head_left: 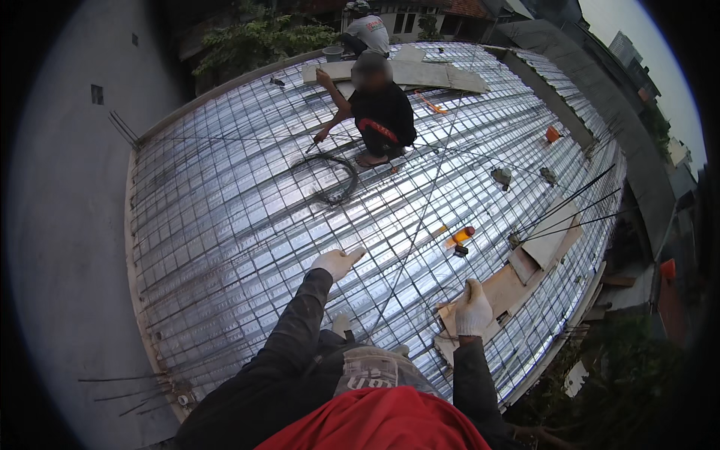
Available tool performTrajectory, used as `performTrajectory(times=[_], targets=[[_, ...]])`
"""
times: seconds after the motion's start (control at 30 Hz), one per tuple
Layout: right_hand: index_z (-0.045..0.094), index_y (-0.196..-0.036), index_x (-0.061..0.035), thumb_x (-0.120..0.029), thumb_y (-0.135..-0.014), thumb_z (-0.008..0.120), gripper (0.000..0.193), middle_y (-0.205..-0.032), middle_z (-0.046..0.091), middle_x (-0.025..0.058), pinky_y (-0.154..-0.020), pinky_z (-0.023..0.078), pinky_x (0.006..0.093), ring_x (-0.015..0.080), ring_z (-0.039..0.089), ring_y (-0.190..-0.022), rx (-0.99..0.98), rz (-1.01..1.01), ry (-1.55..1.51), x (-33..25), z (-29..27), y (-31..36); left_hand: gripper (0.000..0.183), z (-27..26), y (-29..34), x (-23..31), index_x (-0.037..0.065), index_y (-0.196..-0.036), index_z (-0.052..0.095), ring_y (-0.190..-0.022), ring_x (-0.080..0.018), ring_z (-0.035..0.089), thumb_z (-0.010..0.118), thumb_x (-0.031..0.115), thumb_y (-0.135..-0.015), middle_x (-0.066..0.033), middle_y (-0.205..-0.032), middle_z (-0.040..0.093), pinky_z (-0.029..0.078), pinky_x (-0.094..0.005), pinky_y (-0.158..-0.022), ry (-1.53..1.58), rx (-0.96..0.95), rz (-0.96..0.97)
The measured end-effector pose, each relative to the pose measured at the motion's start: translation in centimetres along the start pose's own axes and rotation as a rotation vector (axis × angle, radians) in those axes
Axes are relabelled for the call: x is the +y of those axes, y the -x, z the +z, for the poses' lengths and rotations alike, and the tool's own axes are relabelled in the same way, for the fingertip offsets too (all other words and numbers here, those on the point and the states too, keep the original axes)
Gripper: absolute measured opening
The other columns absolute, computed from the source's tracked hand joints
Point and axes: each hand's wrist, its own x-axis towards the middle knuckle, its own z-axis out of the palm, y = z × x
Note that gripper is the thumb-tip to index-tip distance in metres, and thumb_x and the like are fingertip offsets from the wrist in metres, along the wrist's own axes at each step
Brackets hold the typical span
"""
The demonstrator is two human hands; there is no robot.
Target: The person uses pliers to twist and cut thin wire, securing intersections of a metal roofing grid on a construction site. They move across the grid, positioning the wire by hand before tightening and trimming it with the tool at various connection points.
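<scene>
My left hand (337,264), in a whitish work glove, hangs above the steel rebar mesh (247,247) with a finger stretched out to the right. Nothing shows in it. On the right, my right hand (474,310), gloved too, is closed with the thumb side up. Whatever its fingers hold, if anything, is hidden. Below and beside that hand lie long brown boards (504,289) on the mesh. Beyond both hands sits an orange and yellow bottle-like thing (463,235) with a small dark object (460,250) by it. The mesh covers shiny corrugated metal decking.
A co-worker (384,112) in black squats ahead beside a coil of dark wire (349,184), holding a tool. Another person (367,31) sits at the far edge near a bucket (332,54). Bare rebar ends (135,394) stick out left. The deck's edge (559,337) drops away right.
</scene>
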Motion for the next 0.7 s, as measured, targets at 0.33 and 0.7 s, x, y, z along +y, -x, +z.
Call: performTrajectory(times=[0.33, 0.7], targets=[[0.077, -0.106, -0.0149, -0.025, -0.099, 0.069, 0.015, -0.095, 0.077, 0.0109, -0.076, 0.058, 0.04, 0.0313, 0.074, -0.088, -0.337, -0.193, -0.311, -2.7, -1.6, 1.5, 0.033, 7.1, 5.5, 8.9, 0.007, -0.118, 0.074, -0.108, -0.0216, 0.069, 0.059, 0.034, -0.107, -0.0089, -0.111, 0.076, 0.051, -0.0329, -0.1, 0.235, -0.417, 0.411], [0.076, -0.096, -0.0099, -0.027, -0.096, 0.072, 0.018, -0.089, 0.073, 0.0116, -0.072, 0.055, 0.0438, 0.0332, 0.071, -0.084, -0.209, -0.066, -0.037, 0.4, -0.2, 2.3, 0.031, 9.3, 3.9, 8.7, 0.011, -0.117, 0.075, -0.11, -0.0281, 0.069, 0.065, 0.034, -0.099, -0.0109, -0.121, 0.072, 0.054, -0.0405, -0.096, -0.185, -0.356, 0.53]])
